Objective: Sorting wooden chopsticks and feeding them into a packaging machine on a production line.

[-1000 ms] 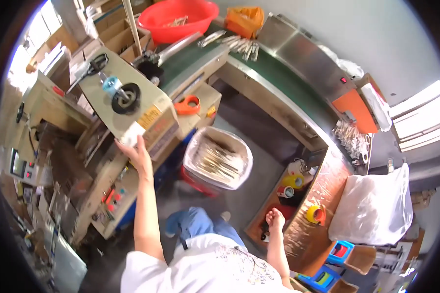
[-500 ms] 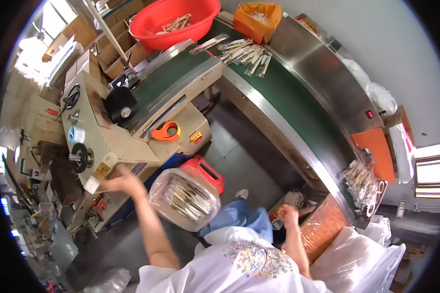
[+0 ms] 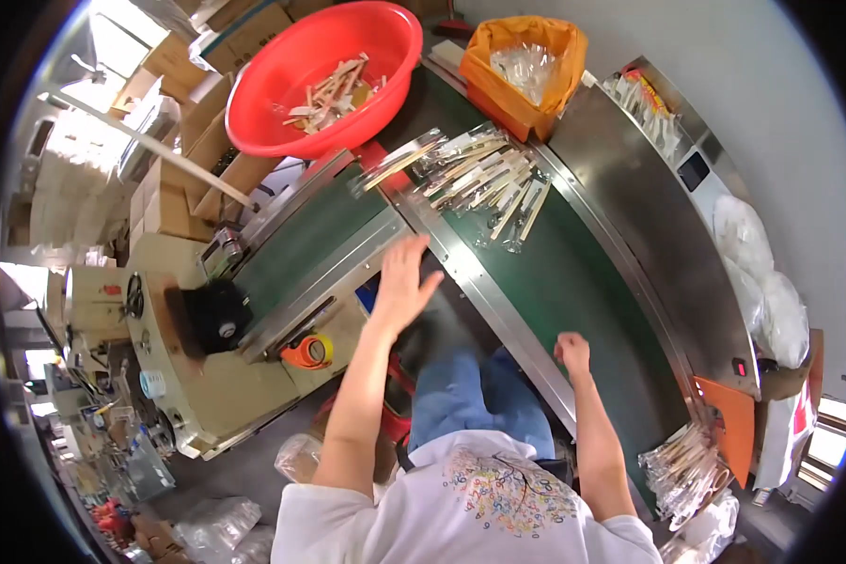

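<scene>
My left hand (image 3: 404, 287) reaches forward with fingers stretched out and thumb apart, near the corner where two green conveyor belts (image 3: 583, 254) meet. It holds nothing. Just beyond it lies a spread pile of thin pale sticks in clear wrappers (image 3: 484, 179), apart from the fingertips. My right hand (image 3: 571, 355) hovers over the belt's near metal edge, fingers curled in and no object visible in it. A red basin (image 3: 254, 117) with loose sticks and scraps stands at the far left of the pile. Behind the pile is an orange-lined bin (image 3: 517, 103) with clear plastic inside.
A beige machine (image 3: 226, 395) with a black roller stands at left, an orange tape dispenser (image 3: 310, 352) on it. A steel housing (image 3: 649, 188) runs along the far side of the belt. More wrapped sticks (image 3: 681, 470) lie bunched at the belt's right end.
My left hand has moved from the beige machine towards the belt corner. My right hand has come up over the belt edge. The view has moved closer to the pile and basin.
</scene>
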A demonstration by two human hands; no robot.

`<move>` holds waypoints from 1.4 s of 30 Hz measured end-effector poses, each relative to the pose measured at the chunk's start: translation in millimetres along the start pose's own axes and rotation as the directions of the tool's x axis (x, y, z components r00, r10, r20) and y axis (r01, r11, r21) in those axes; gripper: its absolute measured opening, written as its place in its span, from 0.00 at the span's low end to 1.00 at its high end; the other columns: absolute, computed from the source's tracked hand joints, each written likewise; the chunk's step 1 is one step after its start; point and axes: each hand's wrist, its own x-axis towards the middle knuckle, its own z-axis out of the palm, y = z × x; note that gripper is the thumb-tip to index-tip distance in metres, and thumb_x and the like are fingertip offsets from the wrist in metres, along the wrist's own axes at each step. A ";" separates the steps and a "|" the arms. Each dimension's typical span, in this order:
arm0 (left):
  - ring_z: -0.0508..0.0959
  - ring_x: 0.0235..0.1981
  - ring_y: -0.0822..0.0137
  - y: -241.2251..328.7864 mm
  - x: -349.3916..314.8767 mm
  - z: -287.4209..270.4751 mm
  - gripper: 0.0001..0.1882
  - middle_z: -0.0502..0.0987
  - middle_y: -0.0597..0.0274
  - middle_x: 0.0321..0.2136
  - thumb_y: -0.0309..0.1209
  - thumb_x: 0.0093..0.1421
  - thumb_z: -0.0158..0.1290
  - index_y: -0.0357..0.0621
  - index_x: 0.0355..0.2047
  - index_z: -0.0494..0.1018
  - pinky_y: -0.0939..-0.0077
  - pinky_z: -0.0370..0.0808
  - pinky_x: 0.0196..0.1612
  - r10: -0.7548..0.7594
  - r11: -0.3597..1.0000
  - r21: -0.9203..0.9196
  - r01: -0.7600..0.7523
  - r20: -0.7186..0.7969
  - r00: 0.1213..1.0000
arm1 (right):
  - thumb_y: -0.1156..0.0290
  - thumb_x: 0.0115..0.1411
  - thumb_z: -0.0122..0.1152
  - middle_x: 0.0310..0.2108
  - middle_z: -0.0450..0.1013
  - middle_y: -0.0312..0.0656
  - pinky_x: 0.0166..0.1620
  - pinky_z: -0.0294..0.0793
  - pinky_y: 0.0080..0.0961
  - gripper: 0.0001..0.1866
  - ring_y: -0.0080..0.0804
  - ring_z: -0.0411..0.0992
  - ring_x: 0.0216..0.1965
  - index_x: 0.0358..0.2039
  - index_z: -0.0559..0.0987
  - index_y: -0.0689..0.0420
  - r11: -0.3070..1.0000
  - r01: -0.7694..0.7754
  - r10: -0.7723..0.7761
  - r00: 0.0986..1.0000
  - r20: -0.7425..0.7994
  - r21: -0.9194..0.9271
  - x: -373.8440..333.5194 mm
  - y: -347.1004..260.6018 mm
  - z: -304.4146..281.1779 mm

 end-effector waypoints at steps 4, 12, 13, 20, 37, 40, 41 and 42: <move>0.58 0.57 0.50 -55.2 119.9 12.1 0.38 0.61 0.49 0.53 0.35 0.45 0.61 0.40 0.54 0.57 0.61 0.54 0.59 -0.146 0.986 0.092 0.138 0.086 0.986 | 0.66 0.54 0.58 0.21 0.72 0.38 0.25 0.70 0.21 0.11 0.23 0.69 0.22 0.30 0.76 0.61 0.981 0.140 -0.162 0.971 -0.175 -0.132 74.8 -39.7 14.8; 0.51 0.60 0.48 -135.5 284.6 178.2 0.58 0.53 0.42 0.58 0.53 0.37 0.63 0.27 0.58 0.46 0.54 0.44 0.62 -0.258 0.921 0.346 0.180 0.194 0.946 | 0.56 0.48 0.65 0.42 0.68 0.55 0.46 0.67 0.31 0.34 0.44 0.68 0.42 0.48 0.67 0.68 0.994 -0.011 -0.035 0.913 -0.406 -0.110 129.7 -136.7 88.0; 0.58 0.56 0.50 -131.0 278.4 202.9 0.54 0.59 0.44 0.53 0.53 0.40 0.61 0.26 0.56 0.48 0.53 0.49 0.60 -0.338 0.897 0.379 0.226 0.260 0.905 | 0.54 0.46 0.66 0.45 0.66 0.58 0.49 0.65 0.33 0.39 0.48 0.66 0.46 0.51 0.64 0.70 0.994 -0.017 -0.029 0.904 -0.427 -0.105 134.8 -142.4 97.8; 0.63 0.46 0.49 -32.0 183.1 274.8 0.34 0.64 0.48 0.43 0.39 0.47 0.57 0.38 0.52 0.59 0.56 0.63 0.48 -0.282 0.933 -0.046 0.357 0.523 0.804 | 0.47 0.37 0.70 0.50 0.60 0.66 0.55 0.60 0.41 0.57 0.58 0.58 0.54 0.57 0.52 0.71 0.938 -0.158 -0.052 0.814 -0.578 -0.308 142.4 -174.0 121.7; 0.60 0.50 0.51 -2.9 165.8 268.6 0.32 0.63 0.50 0.48 0.40 0.48 0.57 0.39 0.51 0.60 0.56 0.58 0.51 0.227 0.968 0.007 -0.249 0.384 0.895 | 0.65 0.56 0.58 0.21 0.69 0.41 0.31 0.65 0.21 0.11 0.23 0.64 0.25 0.32 0.75 0.61 0.991 0.001 0.070 0.855 -0.514 0.136 115.5 -60.1 -8.7; 0.60 0.50 0.49 3.4 150.0 274.2 0.32 0.61 0.50 0.50 0.39 0.48 0.57 0.39 0.52 0.60 0.55 0.57 0.52 0.344 0.929 -0.052 -0.367 0.490 0.801 | 0.63 0.59 0.54 0.28 0.71 0.36 0.36 0.63 0.18 0.15 0.21 0.64 0.31 0.39 0.76 0.61 0.983 -0.063 0.136 0.879 -0.457 0.173 121.2 -57.9 -22.7; 0.61 0.48 0.50 -0.1 150.4 274.0 0.31 0.63 0.50 0.47 0.40 0.48 0.57 0.39 0.50 0.62 0.57 0.59 0.50 0.354 0.919 -0.013 -0.394 0.468 0.810 | 0.62 0.59 0.54 0.30 0.72 0.37 0.38 0.63 0.18 0.16 0.22 0.64 0.32 0.40 0.76 0.61 0.980 -0.088 0.161 0.880 -0.446 0.181 124.7 -59.9 -28.1; 0.63 0.46 0.51 -4.5 151.7 273.3 0.30 0.65 0.51 0.45 0.40 0.49 0.57 0.39 0.49 0.63 0.58 0.60 0.49 0.364 0.908 0.028 -0.419 0.445 0.818 | 0.61 0.60 0.53 0.32 0.72 0.39 0.40 0.63 0.19 0.16 0.24 0.65 0.34 0.40 0.75 0.62 0.970 -0.127 0.205 0.883 -0.422 0.206 128.1 -61.2 -32.5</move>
